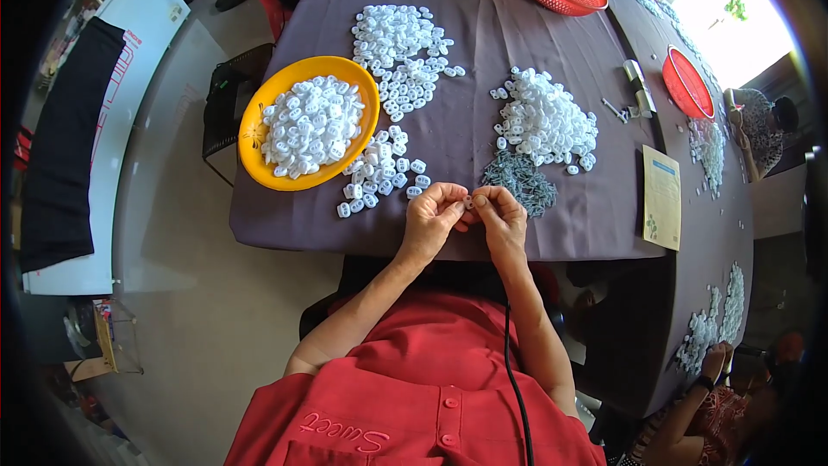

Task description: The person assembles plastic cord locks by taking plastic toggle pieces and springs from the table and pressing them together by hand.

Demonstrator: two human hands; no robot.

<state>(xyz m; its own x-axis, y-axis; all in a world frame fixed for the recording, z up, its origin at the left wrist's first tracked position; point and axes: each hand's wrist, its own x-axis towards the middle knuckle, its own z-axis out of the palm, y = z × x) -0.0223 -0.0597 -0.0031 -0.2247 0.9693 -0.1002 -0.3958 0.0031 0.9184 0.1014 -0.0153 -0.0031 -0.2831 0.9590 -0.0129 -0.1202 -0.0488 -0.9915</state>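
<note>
White piece (468,202), between left hand (430,216) and right hand (504,217)

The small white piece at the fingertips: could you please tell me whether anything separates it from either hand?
Nothing visible does: left hand and right hand hold the small white piece between them; the grey pile lies beyond the right hand.

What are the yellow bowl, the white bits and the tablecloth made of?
The yellow bowl looks slightly shiny, with a smooth rim: probably plastic, though enamelled metal is possible. The white bits seem smooth, hard plastic: they're small and all alike. The tablecloth looks like dull fabric, because it has soft creases.
</note>
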